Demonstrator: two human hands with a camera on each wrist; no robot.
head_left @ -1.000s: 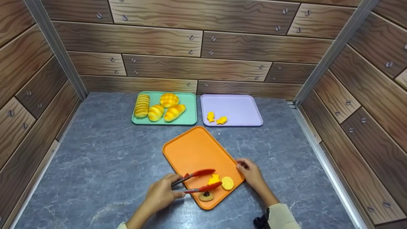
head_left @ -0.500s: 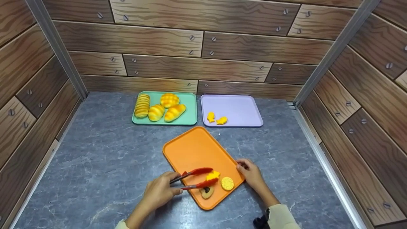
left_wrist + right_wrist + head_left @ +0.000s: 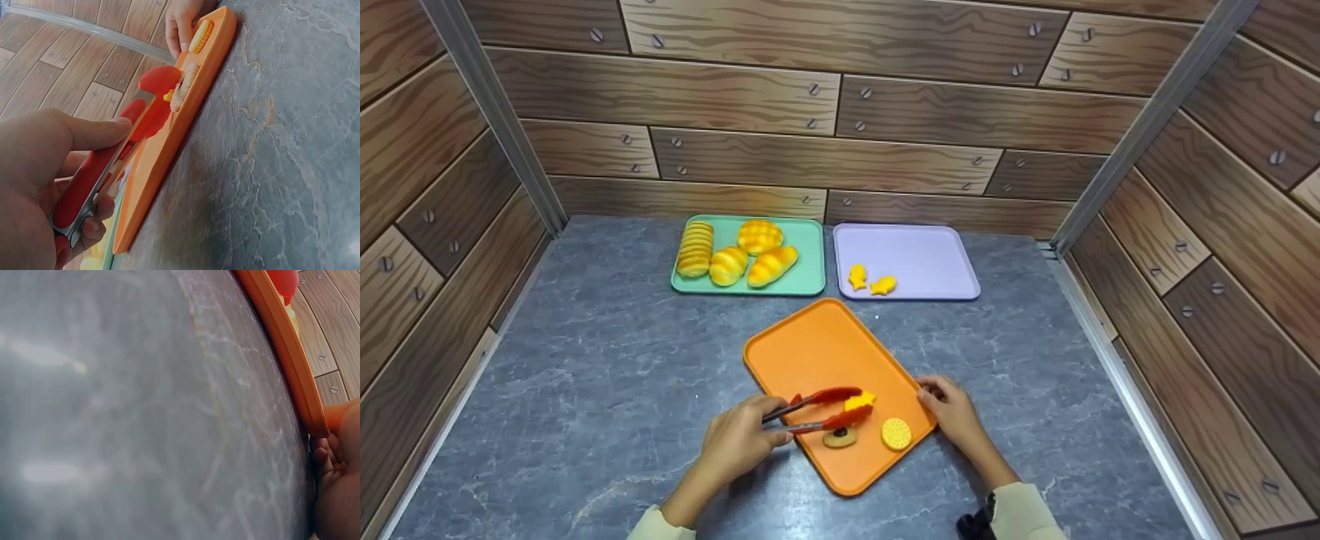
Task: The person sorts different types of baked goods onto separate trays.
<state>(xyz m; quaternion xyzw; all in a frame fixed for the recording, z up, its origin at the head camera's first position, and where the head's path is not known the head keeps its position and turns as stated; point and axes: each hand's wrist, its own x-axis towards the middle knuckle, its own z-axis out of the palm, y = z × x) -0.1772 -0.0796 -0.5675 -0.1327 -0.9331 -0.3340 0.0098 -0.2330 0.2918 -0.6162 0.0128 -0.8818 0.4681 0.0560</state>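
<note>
Over the orange tray [image 3: 802, 352], slanted on the grey table [image 3: 622, 360], a yellow piece [image 3: 858, 400] is seen between the parted ends of red-tipped tongs [image 3: 840, 419]; whether it is gripped cannot be told. A tan cookie [image 3: 840, 442], dark at its centre, and a round yellow cracker [image 3: 896, 434] are seen nearby. Tongs are gripped by the left hand [image 3: 739, 442], fingers curled; tray edge is pinched by the right hand [image 3: 951, 410], fingers bent.

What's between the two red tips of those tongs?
A small yellow piece, its shape partly hidden, is between the red tips of the tongs. The head view shows this; whether both tips grip it is unclear.
</note>
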